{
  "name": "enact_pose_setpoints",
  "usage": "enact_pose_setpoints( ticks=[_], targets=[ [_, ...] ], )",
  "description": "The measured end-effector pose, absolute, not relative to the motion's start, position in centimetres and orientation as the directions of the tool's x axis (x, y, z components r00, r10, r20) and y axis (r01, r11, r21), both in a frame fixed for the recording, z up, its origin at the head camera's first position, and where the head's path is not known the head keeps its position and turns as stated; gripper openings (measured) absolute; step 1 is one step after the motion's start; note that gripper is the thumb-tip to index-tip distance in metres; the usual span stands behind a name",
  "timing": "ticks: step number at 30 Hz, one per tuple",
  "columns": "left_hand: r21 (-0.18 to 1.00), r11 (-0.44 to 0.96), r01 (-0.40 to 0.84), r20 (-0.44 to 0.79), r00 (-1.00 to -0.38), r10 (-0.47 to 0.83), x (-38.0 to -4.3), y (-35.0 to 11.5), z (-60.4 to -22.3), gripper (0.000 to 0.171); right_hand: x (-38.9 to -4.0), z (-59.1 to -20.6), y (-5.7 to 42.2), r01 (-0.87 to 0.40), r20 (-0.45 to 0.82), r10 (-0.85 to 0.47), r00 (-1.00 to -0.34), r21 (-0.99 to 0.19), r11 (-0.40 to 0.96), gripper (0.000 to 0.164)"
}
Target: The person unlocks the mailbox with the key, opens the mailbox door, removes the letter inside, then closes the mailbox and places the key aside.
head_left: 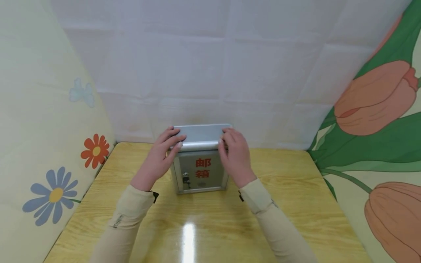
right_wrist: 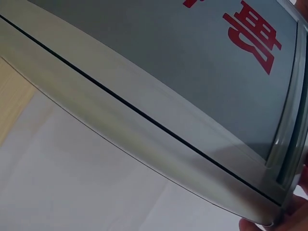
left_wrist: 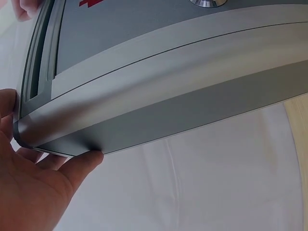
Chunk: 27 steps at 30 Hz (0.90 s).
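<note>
Head view: the fingers (head_left: 177, 139) of the left hand (head_left: 157, 156) and right hand (head_left: 237, 155) grip a grey mailbox (head_left: 201, 168) by its upper corners, upright on or just above the wooden surface (head_left: 279, 190), hard to tell which; the right wrist view crops most right-hand fingers.

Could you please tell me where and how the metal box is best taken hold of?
Probably by the upper corners of the metal box, one hand from each side, where the left hand and right hand touch it. It stands upright on the table, and its top has a rounded front edge for the thumbs; the lock sits lower, clear of that grip.
</note>
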<state>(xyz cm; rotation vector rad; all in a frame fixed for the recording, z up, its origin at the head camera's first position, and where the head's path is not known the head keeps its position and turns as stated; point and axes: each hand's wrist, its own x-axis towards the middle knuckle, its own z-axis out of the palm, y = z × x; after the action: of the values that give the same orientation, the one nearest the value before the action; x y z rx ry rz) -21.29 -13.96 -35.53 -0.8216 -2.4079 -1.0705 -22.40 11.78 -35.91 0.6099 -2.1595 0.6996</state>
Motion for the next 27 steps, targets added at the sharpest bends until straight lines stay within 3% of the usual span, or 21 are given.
enact_pose_setpoints(
  ticks=[27],
  targets=[
    [0.581, 0.403, 0.708, 0.536, -0.705, 0.464, -23.9, -9.9, -35.6, 0.036, -21.0, -36.1, 16.0, -0.533, 0.795, -0.067, -0.602, -0.338, 0.775, 0.015]
  ],
)
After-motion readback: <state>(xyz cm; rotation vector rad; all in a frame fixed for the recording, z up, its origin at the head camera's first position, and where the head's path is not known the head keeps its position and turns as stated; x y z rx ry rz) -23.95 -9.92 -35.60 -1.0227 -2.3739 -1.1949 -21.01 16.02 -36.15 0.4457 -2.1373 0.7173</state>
